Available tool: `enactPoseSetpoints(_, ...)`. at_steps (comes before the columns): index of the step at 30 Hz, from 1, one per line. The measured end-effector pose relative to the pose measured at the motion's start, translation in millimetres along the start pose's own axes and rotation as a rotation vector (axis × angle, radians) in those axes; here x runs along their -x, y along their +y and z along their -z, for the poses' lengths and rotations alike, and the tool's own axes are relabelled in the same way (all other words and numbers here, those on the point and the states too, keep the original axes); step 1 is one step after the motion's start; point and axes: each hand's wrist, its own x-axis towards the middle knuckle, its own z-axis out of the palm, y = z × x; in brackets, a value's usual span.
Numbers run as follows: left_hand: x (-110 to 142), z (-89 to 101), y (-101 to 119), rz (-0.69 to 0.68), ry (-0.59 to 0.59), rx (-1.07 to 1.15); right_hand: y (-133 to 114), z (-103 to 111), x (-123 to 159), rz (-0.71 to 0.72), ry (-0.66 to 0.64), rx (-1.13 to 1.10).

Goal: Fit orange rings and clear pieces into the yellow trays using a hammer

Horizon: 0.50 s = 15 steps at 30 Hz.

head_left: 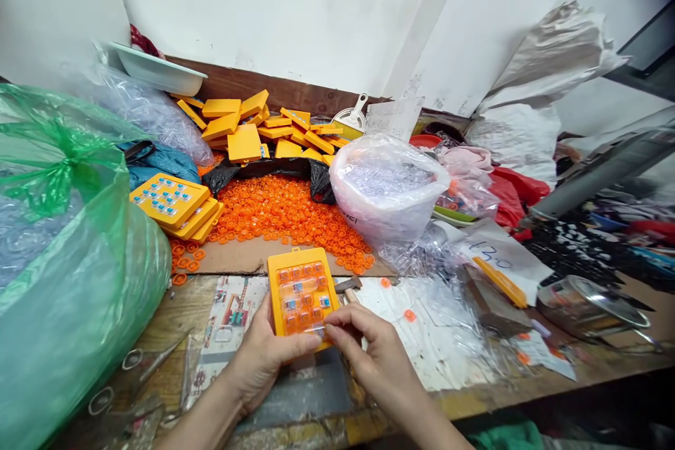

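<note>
My left hand (264,348) grips a flat yellow plastic case (301,260) from its lower left, thumb along the bottom edge. Orange rings and clear plastic pieces fill rows on its face, with small blue-and-white parts showing in a few places. At the lower right corner of the case, my right hand (377,348) has its thumb and fingertips pinched together; anything between them is too small to make out. Beyond the case spreads a heap of orange rings (285,207). Similar yellow cases (171,197) are stacked to the left, their faces dotted with blue-and-white parts.
A large green plastic bag (100,295) bulges at left. More yellow cases (245,144) lie piled near the wall. Right of the rings stands a white bag (390,204) of clear pieces. A metal pot (585,309) and a brown block (496,302) occupy the right side.
</note>
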Motion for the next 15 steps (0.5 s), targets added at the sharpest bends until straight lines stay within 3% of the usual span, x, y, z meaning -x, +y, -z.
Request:
enactPoseSetpoints(3, 0, -1.2, -4, -0.055, 0.076, -0.058, 5, -3, 3, 0.037, 0.117, 0.001)
enactPoseSetpoints(5, -1, -1.0, -6, -0.074, 0.088, -0.072, 10, -7, 3, -0.042, 0.172, -0.155)
enactPoseSetpoints(9, 0, 0.5, -8, -0.117, 0.109, -0.127, 22, -19, -1, -0.195, 0.032, -0.509)
enactPoseSetpoints(13, -1, 2.7, -10, -0.142, 0.129, -0.184, 32, -28, -2, -0.198, 0.002, -0.547)
enactPoseSetpoints(15, -2, 2.8, -10, -0.144, 0.134, -0.180, 32, -23, -6, -0.202, -0.051, -0.505)
